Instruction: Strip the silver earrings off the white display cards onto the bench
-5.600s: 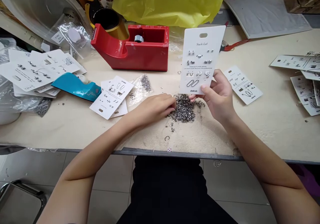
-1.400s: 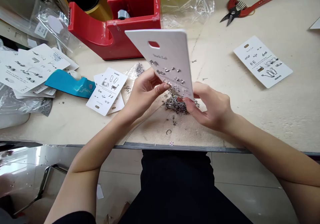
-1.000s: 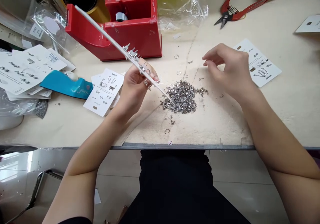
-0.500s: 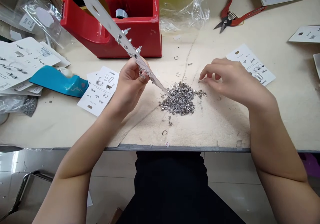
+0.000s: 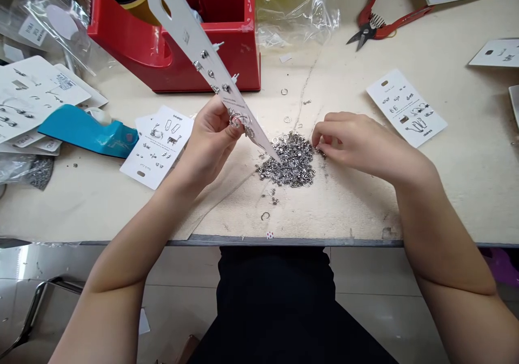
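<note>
Clock positions are read from the pile of small metal findings [image 5: 294,161] on the bench [image 5: 357,202], with twelve away from the person.

The left hand [image 5: 216,137], at nine to ten o'clock, pinches the lower part of a white earring card [image 5: 215,64] between thumb and fingers. The card stands on a slant, its top leaning toward eleven o'clock, its lower corner at the pile; contact there cannot be confirmed. Stud posts [image 5: 235,77] project from the card's far side.

The right hand [image 5: 344,139], at two to three o'clock, has its thumb and forefinger drawn close together at the pile's edge. Whether a piece is gripped cannot be told.

The step in hand is judged to be picking out a single finding. Recommended practice: take from the thin edge rather than the heap, separate one piece with the fingertips, and check its form before lifting. The card should be kept steady, its corner clear of the pile, and the thumb light near the hoop earrings [image 5: 245,123] to avoid bending them. Loose rings [image 5: 287,119] at twelve o'clock and an open ring [image 5: 265,216] near seven appear easily brushed astray.
</note>
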`<control>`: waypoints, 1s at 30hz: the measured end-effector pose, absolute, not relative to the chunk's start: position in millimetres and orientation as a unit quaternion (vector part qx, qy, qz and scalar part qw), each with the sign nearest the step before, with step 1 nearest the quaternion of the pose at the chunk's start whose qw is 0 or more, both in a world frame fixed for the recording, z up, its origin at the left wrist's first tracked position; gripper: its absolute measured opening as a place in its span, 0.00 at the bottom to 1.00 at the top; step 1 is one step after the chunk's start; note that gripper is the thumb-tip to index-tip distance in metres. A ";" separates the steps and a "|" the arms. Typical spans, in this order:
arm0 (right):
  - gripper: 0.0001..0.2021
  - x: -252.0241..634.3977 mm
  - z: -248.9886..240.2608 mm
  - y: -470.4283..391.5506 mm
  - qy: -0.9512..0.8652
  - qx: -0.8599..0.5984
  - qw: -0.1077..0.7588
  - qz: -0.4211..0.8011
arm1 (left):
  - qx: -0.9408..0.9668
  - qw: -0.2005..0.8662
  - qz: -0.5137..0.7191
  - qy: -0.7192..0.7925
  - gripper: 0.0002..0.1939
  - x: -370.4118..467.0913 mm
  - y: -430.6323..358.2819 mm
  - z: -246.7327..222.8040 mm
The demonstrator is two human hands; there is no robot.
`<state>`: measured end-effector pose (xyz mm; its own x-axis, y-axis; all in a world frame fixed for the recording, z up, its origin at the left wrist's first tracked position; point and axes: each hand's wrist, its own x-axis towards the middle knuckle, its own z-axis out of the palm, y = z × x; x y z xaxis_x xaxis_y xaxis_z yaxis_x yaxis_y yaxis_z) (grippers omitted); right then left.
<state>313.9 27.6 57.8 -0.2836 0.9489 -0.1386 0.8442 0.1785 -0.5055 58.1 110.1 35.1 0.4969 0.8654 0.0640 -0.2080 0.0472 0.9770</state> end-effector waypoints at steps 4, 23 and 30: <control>0.08 312.0 58.8 27.0 -0.758 -0.599 0.097 0.238 | 0.561 0.670 0.394 0.286 0.18 57.4 111.3 34.0; 0.10 318.6 58.7 28.0 -0.770 -0.608 0.124 0.145 | 0.547 0.696 0.398 0.243 0.11 59.0 111.1 37.9; 0.12 322.0 53.1 29.8 -0.788 -0.591 0.134 0.109 | 0.561 0.685 0.391 0.252 0.13 57.8 111.7 37.1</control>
<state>322.0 29.8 53.1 -0.2663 0.9604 0.0817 0.9020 0.2782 -0.3302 57.8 111.7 37.1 0.5675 0.8182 0.0921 -0.2521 0.0661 0.9654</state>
